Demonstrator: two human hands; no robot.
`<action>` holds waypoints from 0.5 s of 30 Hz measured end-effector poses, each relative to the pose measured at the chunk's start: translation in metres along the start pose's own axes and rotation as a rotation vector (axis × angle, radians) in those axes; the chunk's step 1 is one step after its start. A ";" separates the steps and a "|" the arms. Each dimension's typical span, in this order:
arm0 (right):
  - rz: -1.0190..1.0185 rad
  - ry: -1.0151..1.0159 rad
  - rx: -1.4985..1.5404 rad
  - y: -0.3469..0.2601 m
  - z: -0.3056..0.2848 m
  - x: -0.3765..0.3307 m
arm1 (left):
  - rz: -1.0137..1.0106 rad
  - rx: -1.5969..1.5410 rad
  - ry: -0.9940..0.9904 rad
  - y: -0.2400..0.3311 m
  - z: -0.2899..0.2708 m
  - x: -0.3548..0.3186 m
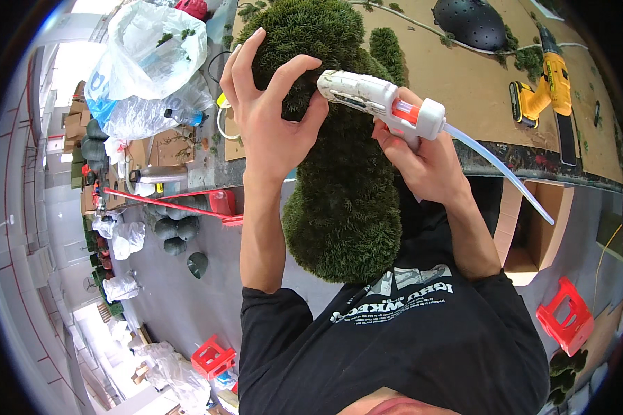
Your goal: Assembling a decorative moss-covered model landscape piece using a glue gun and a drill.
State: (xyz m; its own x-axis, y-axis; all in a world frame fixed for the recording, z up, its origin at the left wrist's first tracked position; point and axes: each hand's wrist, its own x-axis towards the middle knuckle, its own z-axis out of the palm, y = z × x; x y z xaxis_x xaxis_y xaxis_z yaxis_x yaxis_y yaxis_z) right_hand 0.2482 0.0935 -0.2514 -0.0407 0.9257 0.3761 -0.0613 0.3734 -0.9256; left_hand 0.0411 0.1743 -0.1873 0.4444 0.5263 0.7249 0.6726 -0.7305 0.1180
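A long, lumpy piece of dark green artificial moss (pixel 346 214) stretches from the worktable down to my shirt. My right hand (pixel 426 162) grips a white and orange hot glue gun (pixel 360 90) above the moss, its nozzle end pointing left. From the gun's back end a long translucent glue stick (pixel 498 166) slopes down to the right. My left hand (pixel 273 131) rests against the moss's upper left side, fingers spread and curved, with its thumb close to the gun's front end. Whether the left fingertips press into the moss is hard to see.
A yellow cordless drill (pixel 554 79) and a black perforated dome (pixel 469 24) lie on the cardboard-covered table (pixel 457 104). Clear plastic bags (pixel 156 55) and a bottle (pixel 185 116) sit at left. An open cardboard box (pixel 554 221) and a red stool (pixel 566 316) stand below.
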 end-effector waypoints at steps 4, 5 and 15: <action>0.022 -0.009 0.002 -0.002 -0.001 0.000 | -0.001 0.005 0.003 0.000 0.001 0.000; 0.022 -0.009 0.001 -0.002 -0.002 0.000 | -0.002 0.005 0.003 0.000 0.000 0.000; 0.010 -0.011 -0.031 0.000 -0.002 0.000 | -0.001 0.000 -0.003 0.001 0.000 -0.001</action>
State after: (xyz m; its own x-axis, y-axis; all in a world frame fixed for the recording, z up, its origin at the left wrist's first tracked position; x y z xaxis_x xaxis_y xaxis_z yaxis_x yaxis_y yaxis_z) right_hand 0.2502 0.0936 -0.2515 -0.0524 0.9286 0.3673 -0.0296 0.3662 -0.9301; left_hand 0.0414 0.1728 -0.1875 0.4453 0.5281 0.7231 0.6730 -0.7301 0.1187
